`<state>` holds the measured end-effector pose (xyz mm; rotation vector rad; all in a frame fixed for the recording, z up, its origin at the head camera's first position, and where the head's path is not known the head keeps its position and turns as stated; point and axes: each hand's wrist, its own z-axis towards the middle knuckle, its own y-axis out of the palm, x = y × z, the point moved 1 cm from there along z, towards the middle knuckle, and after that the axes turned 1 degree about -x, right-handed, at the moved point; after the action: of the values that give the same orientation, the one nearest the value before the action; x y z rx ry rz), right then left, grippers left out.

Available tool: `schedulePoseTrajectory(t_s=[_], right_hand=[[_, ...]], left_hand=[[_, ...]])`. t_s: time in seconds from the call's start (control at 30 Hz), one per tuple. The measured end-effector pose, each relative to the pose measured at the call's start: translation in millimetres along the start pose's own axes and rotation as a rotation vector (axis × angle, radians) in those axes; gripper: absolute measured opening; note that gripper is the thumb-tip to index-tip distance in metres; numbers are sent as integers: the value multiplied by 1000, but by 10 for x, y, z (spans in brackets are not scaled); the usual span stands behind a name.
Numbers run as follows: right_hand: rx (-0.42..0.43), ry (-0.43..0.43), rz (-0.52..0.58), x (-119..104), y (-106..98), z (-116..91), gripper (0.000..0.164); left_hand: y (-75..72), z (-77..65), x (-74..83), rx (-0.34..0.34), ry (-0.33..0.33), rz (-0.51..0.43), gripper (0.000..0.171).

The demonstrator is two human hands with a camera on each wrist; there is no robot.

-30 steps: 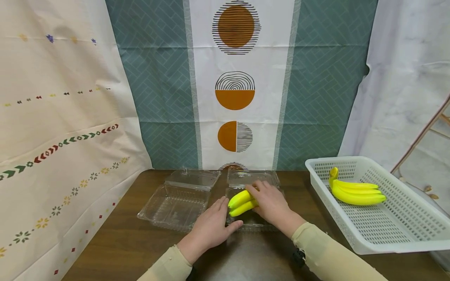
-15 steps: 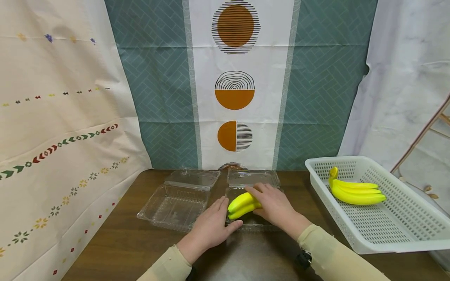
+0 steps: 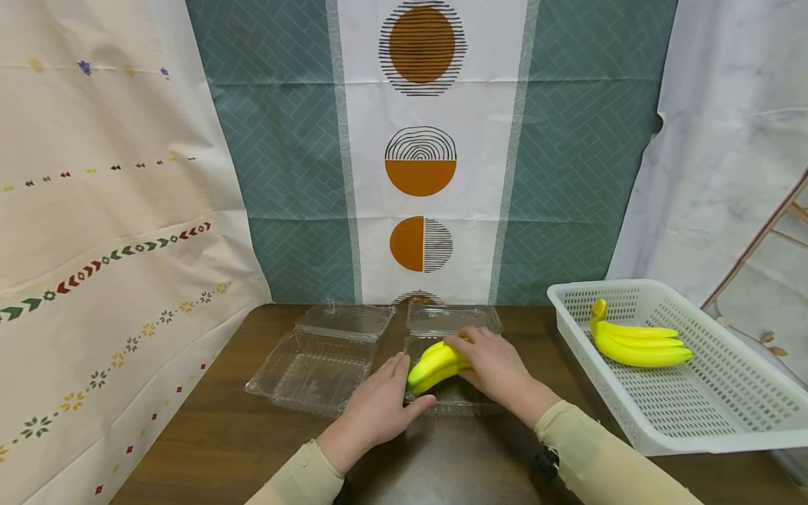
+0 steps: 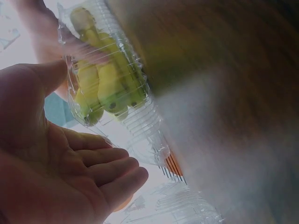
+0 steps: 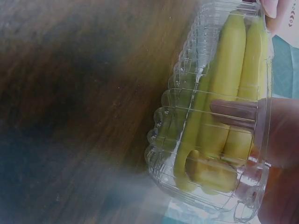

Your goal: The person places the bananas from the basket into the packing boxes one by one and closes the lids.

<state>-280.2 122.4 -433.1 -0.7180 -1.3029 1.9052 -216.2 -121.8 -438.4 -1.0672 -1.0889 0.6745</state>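
Note:
My right hand [image 3: 495, 365] holds a yellow bunch of bananas [image 3: 435, 368] near its stem end, thumb on the near side. The bunch lies in an open clear plastic clamshell box [image 3: 463, 407], its green tips toward the left wall. Through the clear side in the right wrist view, the thumb [image 5: 233, 113] shows against the bananas [image 5: 229, 60]. My left hand [image 3: 379, 403] rests along the box's left side, fingers straight and thumb spread. In the left wrist view its palm faces the box and the banana tips [image 4: 112, 105] from just outside.
A second open clamshell box [image 3: 322, 372] stands to the left, its lid [image 3: 347, 320] folded back. At the right, a white plastic basket [image 3: 726, 428] carries another bunch of bananas [image 3: 644, 347]. Patterned cloth [image 3: 568, 175] hangs behind the brown table [image 3: 208, 421].
The bananas have rolled a little and sunk lower in the box, tips turned slightly down. My right hand has shifted slightly right with them. The left hand stays in place.

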Motion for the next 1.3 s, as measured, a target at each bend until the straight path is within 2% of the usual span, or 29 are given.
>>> schedulePoseTrajectory(t_s=[0.9, 1.07, 1.3], right_hand=[[5, -6, 26, 20, -33, -57, 74], [23, -6, 45, 7, -72, -79, 77], [52, -11, 44, 19, -137, -119, 80]], left_hand=[[-25, 10, 14, -15, 4, -22, 96], [-38, 3, -8, -40, -16, -66, 97], [-44, 11, -16, -24, -42, -93, 93]])
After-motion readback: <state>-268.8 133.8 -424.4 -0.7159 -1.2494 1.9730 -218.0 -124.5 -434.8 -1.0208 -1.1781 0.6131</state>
